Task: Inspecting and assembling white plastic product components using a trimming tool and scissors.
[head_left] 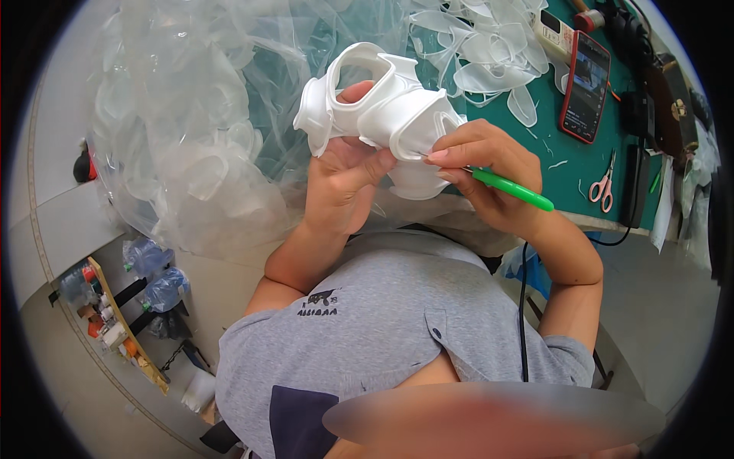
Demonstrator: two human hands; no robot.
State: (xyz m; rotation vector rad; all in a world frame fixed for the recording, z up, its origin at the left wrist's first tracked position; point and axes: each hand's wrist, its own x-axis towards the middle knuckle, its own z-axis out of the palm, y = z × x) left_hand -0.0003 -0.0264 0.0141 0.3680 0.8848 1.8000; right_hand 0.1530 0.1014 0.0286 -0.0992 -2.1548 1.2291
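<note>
A white moulded part (365,115), hollow with several wide rimmed openings, is held up over the near edge of the table. My left hand (348,172) is closed round its near left side; the thumb presses on the lower rim, and a fingertip shows through the large upper opening. My right hand (497,164) grips a tool with a bright green handle (514,189) and a thin metal shaft. The tool's tip meets the part's right lower rim, where my right fingertips also touch. Whether the tip is a blade or a hook is hidden.
A large clear plastic bag (176,138) with white translucent pieces covers the left. Loose white trimmings (505,65) lie at the back of the green mat (566,172). Right of them are a red-cased phone (587,86), pink-handled scissors (602,187) and a beige device (552,34).
</note>
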